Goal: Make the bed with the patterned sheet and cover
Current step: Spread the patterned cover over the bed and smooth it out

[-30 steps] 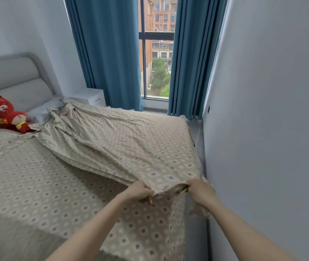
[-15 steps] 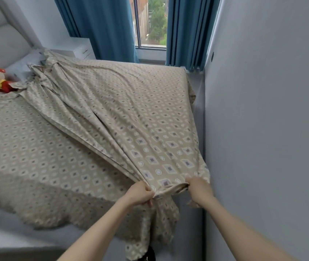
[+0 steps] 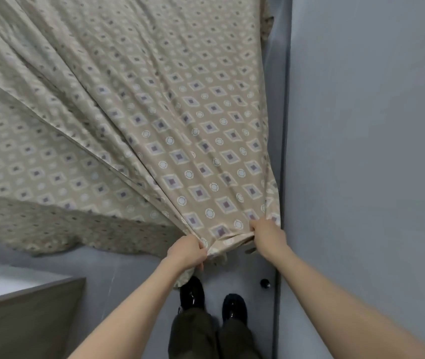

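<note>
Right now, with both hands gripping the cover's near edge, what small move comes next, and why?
Probably spread the hands apart along the edge. The left hand and right hand grip the cover close together, so it bunches into folds fanning from them over the sheet.

beige diamond-patterned cover [image 3: 180, 112], black shoes [image 3: 192, 292]

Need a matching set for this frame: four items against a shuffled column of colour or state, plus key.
Items:
1. cover
2. shoes
3. wall
4. left hand

Descriptions:
A. glossy black, bottom of view
B. plain blue-grey, on the right
C. beige with diamond print
D. grips the bunched fabric corner, beside the right hand

Pairs: 1-C, 2-A, 3-B, 4-D
</note>
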{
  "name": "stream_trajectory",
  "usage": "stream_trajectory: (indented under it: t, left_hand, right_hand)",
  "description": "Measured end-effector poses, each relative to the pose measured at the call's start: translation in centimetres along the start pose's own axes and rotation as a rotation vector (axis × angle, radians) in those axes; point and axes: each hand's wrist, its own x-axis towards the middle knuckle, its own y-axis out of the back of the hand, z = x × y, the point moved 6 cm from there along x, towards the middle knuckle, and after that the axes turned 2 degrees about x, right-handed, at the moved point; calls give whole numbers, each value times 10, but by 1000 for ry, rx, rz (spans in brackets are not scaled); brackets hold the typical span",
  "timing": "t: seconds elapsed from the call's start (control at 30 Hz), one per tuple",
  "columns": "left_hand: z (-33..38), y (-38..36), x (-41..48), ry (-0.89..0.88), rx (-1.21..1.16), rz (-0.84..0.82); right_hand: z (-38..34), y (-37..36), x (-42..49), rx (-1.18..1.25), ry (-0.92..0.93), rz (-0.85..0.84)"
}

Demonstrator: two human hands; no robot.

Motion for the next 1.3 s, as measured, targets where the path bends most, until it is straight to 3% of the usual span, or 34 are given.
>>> stream_trajectory:
  t: [0.17, 0.27, 0.4, 0.47, 0.63, 0.87, 1.13, 1.23, 1.3]
  left_hand:
    - [-27, -37, 54, 43, -71, -3]
    - [-43, -54, 80, 54, -157, 18]
    - [-55, -64, 108, 107, -272, 23]
    - [-58, -69, 113, 148, -331, -7]
    - [-73, -55, 93, 278, -434, -51]
    - [-108, 39, 50, 367, -838, 154]
    - [-185, 155, 56, 393, -1033, 300]
    - [-222, 202, 75, 336, -913, 396]
    - [-243, 236, 90, 248, -596, 429]
  right_hand:
    - [16, -58, 35, -126, 131, 51]
    - [27, -81, 52, -141, 85, 68]
    - [43, -109, 67, -106, -68, -190]
    - [48, -122, 67, -115, -54, -303]
    - [32, -105, 48, -23, -26, -291]
    - [-42, -37, 29, 182, 65, -133]
    - [-159, 9, 53, 275, 144, -31]
    - [-208, 2, 79, 315, 133, -29]
    - [-241, -9, 99, 347, 121, -31]
